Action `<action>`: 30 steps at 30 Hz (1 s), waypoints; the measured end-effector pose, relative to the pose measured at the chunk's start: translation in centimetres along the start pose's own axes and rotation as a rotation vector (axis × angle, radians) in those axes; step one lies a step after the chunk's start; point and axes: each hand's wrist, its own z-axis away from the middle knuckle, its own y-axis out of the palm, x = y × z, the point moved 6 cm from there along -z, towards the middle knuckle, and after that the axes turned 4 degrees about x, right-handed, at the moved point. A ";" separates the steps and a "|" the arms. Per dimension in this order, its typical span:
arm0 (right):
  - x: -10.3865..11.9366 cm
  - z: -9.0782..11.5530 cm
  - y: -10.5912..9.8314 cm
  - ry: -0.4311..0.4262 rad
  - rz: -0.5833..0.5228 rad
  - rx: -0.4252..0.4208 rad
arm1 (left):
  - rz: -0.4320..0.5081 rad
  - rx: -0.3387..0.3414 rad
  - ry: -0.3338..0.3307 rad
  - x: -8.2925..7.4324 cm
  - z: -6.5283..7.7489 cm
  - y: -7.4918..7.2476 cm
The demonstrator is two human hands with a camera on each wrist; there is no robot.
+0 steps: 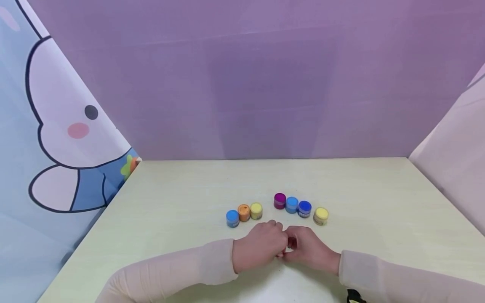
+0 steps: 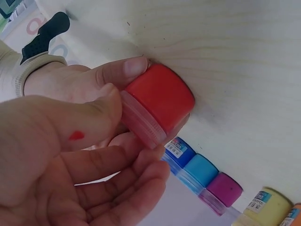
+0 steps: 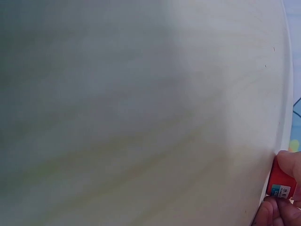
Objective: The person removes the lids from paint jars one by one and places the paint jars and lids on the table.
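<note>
Both hands meet at a small red paint jar (image 2: 162, 96) above the table, and in the head view they hide it. The left hand (image 1: 260, 245) pinches the jar's clear lid (image 2: 141, 117) between thumb and fingers, with a red smudge near the thumb. Gripping the red body is the right hand (image 1: 311, 248), its thumb (image 2: 134, 67) lying along the side. The jar is tilted, its lid on. A blue-and-white label (image 3: 281, 190) shows on it in the right wrist view.
Beyond the hands stand two groups of paint jars. On the left are light blue (image 1: 233, 219), orange (image 1: 244, 213) and yellow (image 1: 256, 211) ones. The right group has purple (image 1: 280, 201), light blue (image 1: 291, 205), dark blue (image 1: 304, 209) and yellow (image 1: 321, 216) ones.
</note>
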 end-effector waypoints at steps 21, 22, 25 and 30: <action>0.5 -0.3 -0.1 0.007 -0.005 0.021 | -0.049 0.072 -0.076 1.0 0.4 -0.2; 0.4 -0.3 -0.1 0.019 -0.012 0.030 | -0.017 0.070 -0.052 1.2 0.5 -0.3; 0.4 -0.2 0.0 0.058 -0.036 0.056 | 0.005 0.053 0.056 1.6 0.7 -0.6; 0.2 -0.1 0.1 0.138 -0.105 0.084 | 0.102 0.015 0.289 1.5 0.5 -1.1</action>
